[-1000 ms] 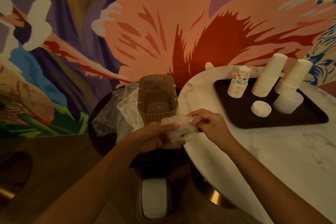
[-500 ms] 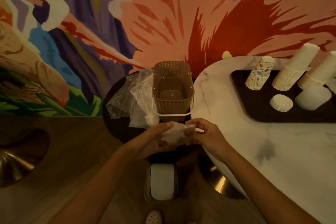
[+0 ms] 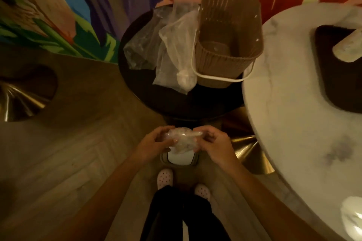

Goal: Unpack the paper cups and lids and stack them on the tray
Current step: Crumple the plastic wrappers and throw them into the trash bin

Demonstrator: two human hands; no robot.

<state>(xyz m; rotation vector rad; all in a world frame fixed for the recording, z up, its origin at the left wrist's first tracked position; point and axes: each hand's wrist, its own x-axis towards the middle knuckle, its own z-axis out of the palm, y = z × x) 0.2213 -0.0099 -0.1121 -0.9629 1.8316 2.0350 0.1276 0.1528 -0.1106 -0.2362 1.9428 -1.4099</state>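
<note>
Painted flowers in orange, purple and green cover the far wall, and wood planks run under our feet. We hold a crumpled clear plastic wrapper between both hands, low over a small floor bin with a white lid. Our left hand curls its fingers round the wrapper's left side, and our right hand pinches its right end.

Beyond the hands, a dark round side table carries a brown woven basket with a white handle. Slack clear plastic bags lie against the basket's left side.

To the right, the white marble table bears the dark tray. A stack of paper cups rises from the tray, blurred and cut off by the frame's right edge. Something white and crumpled lies on the marble's near right, too blurred to name. Our pale clogs stand just near of the bin.
</note>
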